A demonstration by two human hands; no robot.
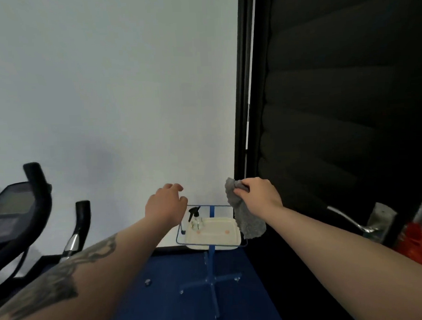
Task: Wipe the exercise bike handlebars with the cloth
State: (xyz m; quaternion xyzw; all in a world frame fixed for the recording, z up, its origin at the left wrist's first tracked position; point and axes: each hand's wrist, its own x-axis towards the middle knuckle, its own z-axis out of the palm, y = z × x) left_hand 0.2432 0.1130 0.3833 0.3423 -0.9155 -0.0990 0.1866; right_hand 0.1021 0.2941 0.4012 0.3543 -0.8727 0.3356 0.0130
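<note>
Right hand point(259, 194): grip closed on the grey cloth point(248, 216), pinched at its top edge between thumb and fingers; the rest of the cloth hangs free below the hand, in front of the right corner of the tray. Left hand point(166, 204): holds nothing, fingers loosely curled, hovering just left of the small blue table point(210, 260), not touching it. Step in hand, as judged: cloth pick-up is done, wiping not yet begun. The handlebars point(37, 187) stand well apart at the far left edge of the view, two black bars rising either side of the bike's console point(12, 210); the nearer bar point(81, 219) has a chrome section lower down. Next move calls for carrying the cloth across the body to the left and turning to face the bike, then bunching the hanging cloth into the palm so it wraps a bar rather than trailing. On the table: a pale tray point(215, 231) with a spray bottle point(194, 218), black trigger head, standing at its left end. Whether spray is needed first, cannot tell. Obstacles: the left arm lies between cloth and bike, and the console sits close between the bars. At right, a dark door with a metal lever handle point(348, 219) and something orange point(416, 243) below; both are clear of the path.
</note>
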